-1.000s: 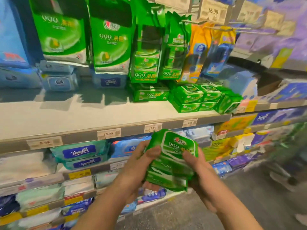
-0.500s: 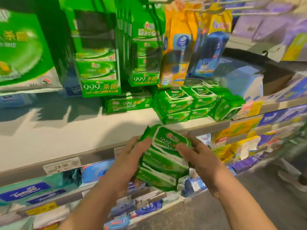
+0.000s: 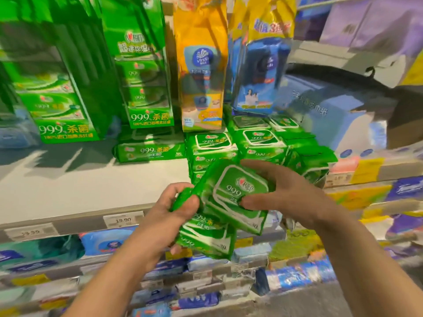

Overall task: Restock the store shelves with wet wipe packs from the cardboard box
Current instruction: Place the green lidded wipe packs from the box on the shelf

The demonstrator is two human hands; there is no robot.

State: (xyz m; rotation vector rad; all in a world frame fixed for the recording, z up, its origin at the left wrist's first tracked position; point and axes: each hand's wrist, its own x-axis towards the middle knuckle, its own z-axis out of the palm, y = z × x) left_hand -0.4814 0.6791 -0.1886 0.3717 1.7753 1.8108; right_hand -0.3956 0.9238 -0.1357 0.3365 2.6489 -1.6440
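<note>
Gripping a bundle of green wet wipe packs (image 3: 229, 209) in front of the shelf (image 3: 91, 188) edge, left hand (image 3: 167, 216) curled underneath, right hand (image 3: 281, 191) pinching the top pack, you likely next lift it onto the shelved stack (image 3: 247, 145).

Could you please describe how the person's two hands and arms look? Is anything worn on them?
Both the left hand and the right hand are bare: no gloves, rings or watch show. Both forearms are uncovered up to the picture's lower edge, with no sleeve in view. The picture is too blurred to show finer marks.
</note>
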